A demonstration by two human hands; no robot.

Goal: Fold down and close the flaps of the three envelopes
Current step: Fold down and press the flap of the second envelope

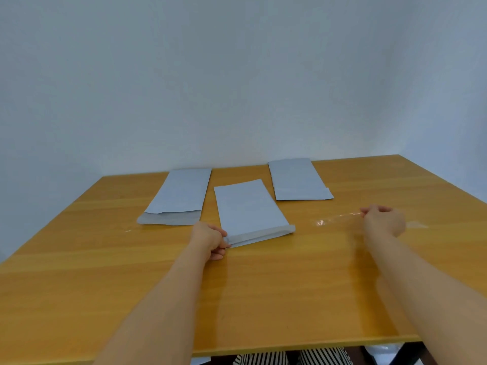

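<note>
Three white envelopes lie on the wooden table (pixel 263 285). The middle envelope (pixel 247 209) is nearest; its flap at the near end is partly folded, and my left hand (pixel 209 239) pinches its near left corner. The left envelope (pixel 179 196) has its flap open flat toward me. The right envelope (pixel 297 179) lies farther back with its flap folded down. My right hand (pixel 383 219) hovers right of the middle envelope, fingers closed on a thin clear plastic strip (pixel 340 218) that stretches to the left.
A pale wall stands right behind the table's far edge. The near table edge runs along the bottom, with striped clothing (pixel 290 358) below it. A glossy smear (pixel 416 225) lies on the table by my right hand.
</note>
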